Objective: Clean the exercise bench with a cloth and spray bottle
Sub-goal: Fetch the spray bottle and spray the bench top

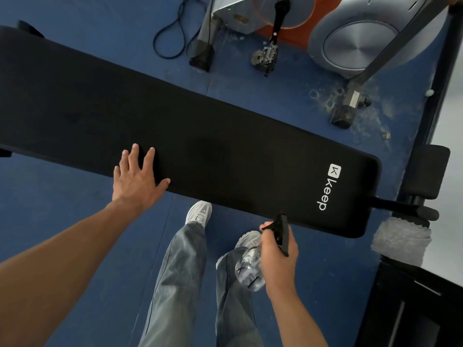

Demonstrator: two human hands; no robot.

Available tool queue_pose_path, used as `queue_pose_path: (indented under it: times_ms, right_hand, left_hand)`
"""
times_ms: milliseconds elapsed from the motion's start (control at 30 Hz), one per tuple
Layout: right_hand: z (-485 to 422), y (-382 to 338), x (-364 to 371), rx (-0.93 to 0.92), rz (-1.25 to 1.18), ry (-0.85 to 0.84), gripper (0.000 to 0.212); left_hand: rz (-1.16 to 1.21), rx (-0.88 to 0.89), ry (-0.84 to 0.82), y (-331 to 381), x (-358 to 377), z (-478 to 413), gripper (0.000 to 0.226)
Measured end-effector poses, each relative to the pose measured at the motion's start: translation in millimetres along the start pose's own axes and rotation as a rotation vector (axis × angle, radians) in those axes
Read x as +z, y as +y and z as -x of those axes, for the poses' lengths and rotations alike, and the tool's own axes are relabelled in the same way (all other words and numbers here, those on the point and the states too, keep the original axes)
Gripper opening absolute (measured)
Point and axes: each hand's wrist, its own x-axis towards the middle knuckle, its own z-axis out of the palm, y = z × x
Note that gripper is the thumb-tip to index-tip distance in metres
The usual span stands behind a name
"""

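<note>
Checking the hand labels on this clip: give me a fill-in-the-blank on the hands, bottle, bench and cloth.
1. The left hand rests flat on the bench and holds ____.
2. The right hand grips the clear spray bottle, whose trigger head is ____.
3. The bench's white logo reads ____.
4. The grey cloth is in ____ hand.

Missing words: nothing; black; keep; neither.

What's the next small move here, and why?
Probably tip the spray bottle toward the bench pad and squeeze: the right hand grips its trigger head just off the near edge, the left hand lies flat on the pad holding nothing, and the cloth sits untouched at the bench's end.
</note>
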Motion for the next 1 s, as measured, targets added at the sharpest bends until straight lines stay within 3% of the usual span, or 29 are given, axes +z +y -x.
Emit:
queue_pose_path:
  times_ms: [333,533,667,867,1000]
  right_hand:
    - [-15,4,-14,0.189,-0.081,0.206,0.016]
    - [-11,9,-14,0.136,-0.018,0.178,0.015]
    - [-4,11,-2,0.001,0.035,0.049,0.008]
    - [8,-2,34,-0.161,0.136,-0.317,0.023]
    - [7,-7,60,-0.179,0.199,-0.379,0.02]
  left_hand:
    - [0.008,0.002,0.011,-1,2,0,0.091]
    - [0.023,0.001,0.019,-4,4,1,0.092]
    - [0.111,-0.02,0.057,-4,3,4,0.09]
    - [0.13,-0.117,0.094,-36,-7,0,0.088]
    - [0.138,-0.22,0.084,-63,-19,-8,0.099]
